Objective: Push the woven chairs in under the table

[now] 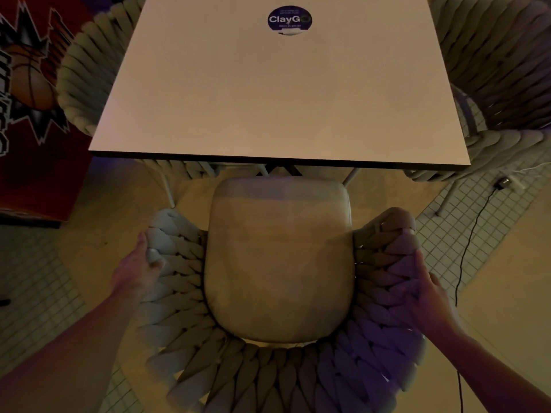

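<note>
A woven chair (268, 377) with a beige seat cushion (280, 263) stands directly below me, facing the white square table (277, 93). The cushion's front edge sits just short of the table's near edge. My left hand (140, 266) grips the chair's left woven arm from the outside. My right hand (426, 293) grips the right woven arm. A second woven chair (80, 73) is tucked at the table's left side, and a third woven chair (501, 70) stands at the right side, angled outward.
A round purple ClayGo sticker (289, 20) lies on the tabletop. A red basketball-print panel (32, 93) stands at the left. A black cable (465, 248) and plug run over the tiled floor at the right.
</note>
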The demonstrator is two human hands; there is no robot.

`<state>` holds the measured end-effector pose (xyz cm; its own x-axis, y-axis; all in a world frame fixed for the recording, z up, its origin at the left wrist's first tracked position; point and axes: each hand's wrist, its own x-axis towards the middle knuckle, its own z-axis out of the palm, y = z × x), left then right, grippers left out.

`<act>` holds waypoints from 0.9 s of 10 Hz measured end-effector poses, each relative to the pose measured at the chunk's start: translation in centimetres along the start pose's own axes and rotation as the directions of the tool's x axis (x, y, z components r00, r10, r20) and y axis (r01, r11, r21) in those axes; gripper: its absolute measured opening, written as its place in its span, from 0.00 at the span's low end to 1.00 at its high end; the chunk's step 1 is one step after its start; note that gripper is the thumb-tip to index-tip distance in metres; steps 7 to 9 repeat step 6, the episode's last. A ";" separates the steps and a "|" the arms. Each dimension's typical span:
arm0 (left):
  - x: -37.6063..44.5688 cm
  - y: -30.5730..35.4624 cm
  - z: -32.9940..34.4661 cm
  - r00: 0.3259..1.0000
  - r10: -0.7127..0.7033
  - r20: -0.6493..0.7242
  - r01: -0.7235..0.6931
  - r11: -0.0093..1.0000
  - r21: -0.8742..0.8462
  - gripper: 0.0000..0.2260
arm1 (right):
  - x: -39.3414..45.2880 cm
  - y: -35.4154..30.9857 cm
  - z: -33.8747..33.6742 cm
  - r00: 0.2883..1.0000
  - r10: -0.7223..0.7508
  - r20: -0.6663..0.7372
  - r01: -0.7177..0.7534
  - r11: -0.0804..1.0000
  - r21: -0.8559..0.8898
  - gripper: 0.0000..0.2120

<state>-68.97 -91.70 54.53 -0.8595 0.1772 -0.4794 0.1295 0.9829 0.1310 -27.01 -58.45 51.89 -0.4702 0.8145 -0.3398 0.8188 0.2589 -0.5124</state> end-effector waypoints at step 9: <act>-1.5 0.9 0.6 0.993 0.013 -0.114 -0.018 0.999 -0.047 0.34 | -0.5 -6.5 0.7 0.989 -0.001 -0.151 -0.016 0.994 -0.111 0.30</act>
